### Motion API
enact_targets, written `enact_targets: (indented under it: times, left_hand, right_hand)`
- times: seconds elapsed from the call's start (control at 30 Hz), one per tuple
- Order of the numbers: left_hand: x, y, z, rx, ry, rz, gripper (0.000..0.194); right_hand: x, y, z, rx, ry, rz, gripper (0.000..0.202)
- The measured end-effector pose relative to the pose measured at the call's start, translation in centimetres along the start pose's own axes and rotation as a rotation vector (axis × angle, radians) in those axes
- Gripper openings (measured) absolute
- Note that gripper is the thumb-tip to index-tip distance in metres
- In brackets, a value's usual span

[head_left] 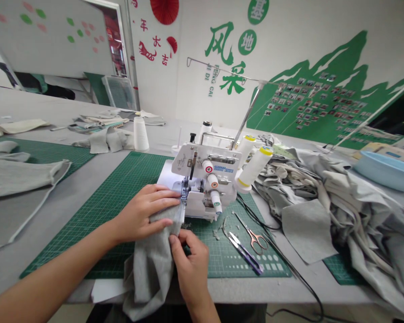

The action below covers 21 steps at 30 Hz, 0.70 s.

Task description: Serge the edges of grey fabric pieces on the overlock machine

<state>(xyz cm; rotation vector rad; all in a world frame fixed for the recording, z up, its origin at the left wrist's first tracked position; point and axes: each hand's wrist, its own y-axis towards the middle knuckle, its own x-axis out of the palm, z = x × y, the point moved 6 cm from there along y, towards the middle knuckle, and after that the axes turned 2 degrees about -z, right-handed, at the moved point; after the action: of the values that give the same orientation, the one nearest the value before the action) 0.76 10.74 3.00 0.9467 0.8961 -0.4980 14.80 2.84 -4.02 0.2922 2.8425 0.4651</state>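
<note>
A white serger sewing machine (207, 179) stands on a green cutting mat (121, 188). Grey fabric (151, 269) runs up to its presser foot and hangs down over the table's front edge. My left hand (148, 213) lies on the fabric just left of the foot, its fingers stretched out toward the needle area. Below and to the right, my right hand (188, 258) pinches the fabric's right edge between thumb and fingers, in front of the machine.
Right of the machine lie copper-handled scissors (256, 240), thread snips (245, 253), black cables (272, 242) and a heap of grey fabric (309, 197). A blue basin (390, 170) sits far right. Cut fabric pieces (23, 179) and a thread cone (140, 134) are on the left.
</note>
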Motion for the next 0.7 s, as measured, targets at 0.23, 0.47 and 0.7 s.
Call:
enact_targets:
  times: [0.23, 0.47, 0.7]
  left_hand:
    - [0.1, -0.2, -0.1, 0.03, 0.005, 0.004, 0.048]
    - [-0.3, -0.6, 1.0, 0.177, 0.01, 0.04, 0.044]
    - [-0.5, -0.6, 1.2, 0.224, 0.008, 0.075, 0.042]
  right_hand:
    - [-0.1, 0.1, -0.2, -0.008, 0.014, 0.009, 0.016]
    - [0.1, 0.0, 0.2, 0.022, 0.031, -0.011, 0.018]
    - [0.1, 0.0, 0.1, 0.011, 0.048, -0.022, 0.017]
